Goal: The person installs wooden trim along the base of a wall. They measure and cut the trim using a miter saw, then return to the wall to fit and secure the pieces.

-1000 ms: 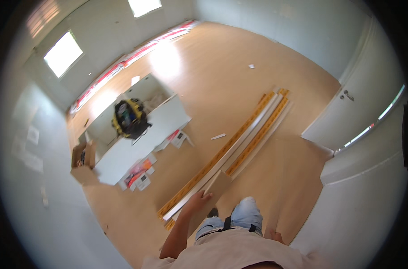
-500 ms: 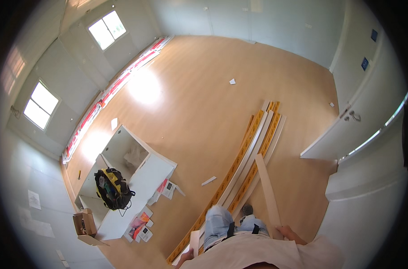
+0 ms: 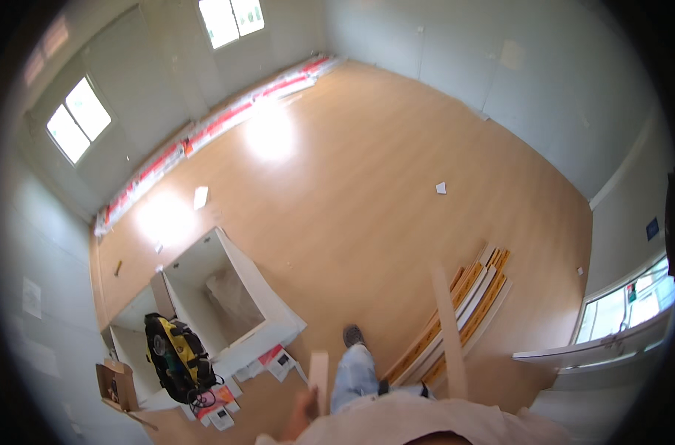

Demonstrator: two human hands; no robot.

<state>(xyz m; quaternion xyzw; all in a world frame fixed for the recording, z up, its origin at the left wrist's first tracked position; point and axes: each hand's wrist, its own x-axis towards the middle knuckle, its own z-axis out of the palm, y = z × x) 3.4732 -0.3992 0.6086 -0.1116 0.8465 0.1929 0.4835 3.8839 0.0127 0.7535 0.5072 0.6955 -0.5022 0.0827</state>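
My left hand [image 3: 300, 414] is at the lower edge, its fingers closed round a short pale wooden strip [image 3: 319, 374] that stands up beside my left leg. A longer pale wooden strip [image 3: 446, 326] rises on my right side; its near end disappears behind my shirt. My right hand is hidden there, so its grip does not show. Beyond this strip, a stack of boards [image 3: 475, 297] with orange-yellow and white edges lies on the floor. My left foot, in a dark shoe, is stepping forward.
A white cabinet [image 3: 282, 322] lies to the left, with a black and yellow tool bag [image 3: 176, 360] on it. An open cardboard box [image 3: 116, 386] is nearby. Red and white wrapped packs [image 3: 226, 122] line the far-left wall. A door [image 3: 590, 354] stands open at right.
I have stepped forward and turned, and the door has swung further open. The long strip has come up across the stack. My right hand has gone out of sight.
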